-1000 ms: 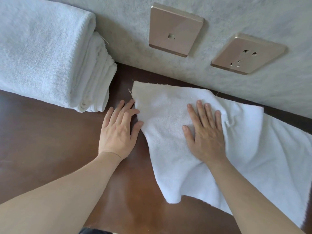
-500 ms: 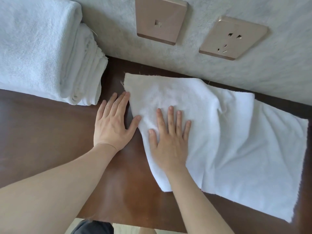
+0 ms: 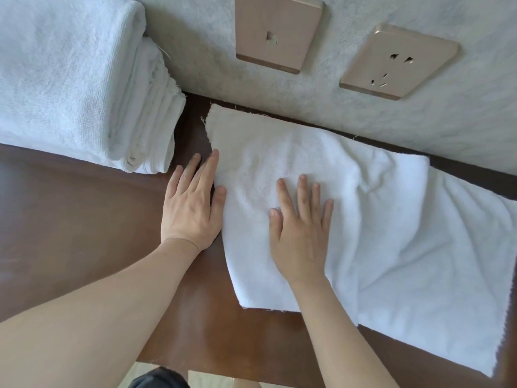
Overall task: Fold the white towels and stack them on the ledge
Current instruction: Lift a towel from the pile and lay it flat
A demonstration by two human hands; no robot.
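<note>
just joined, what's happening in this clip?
A person is folding a white towel on a brown ledge. The right hand presses flat on the towel's folded left part; the left hand lies flat on the ledge against the towel's left edge. A stack of folded towels sits at the far left by the wall. This towel is not yet stacked.
</note>
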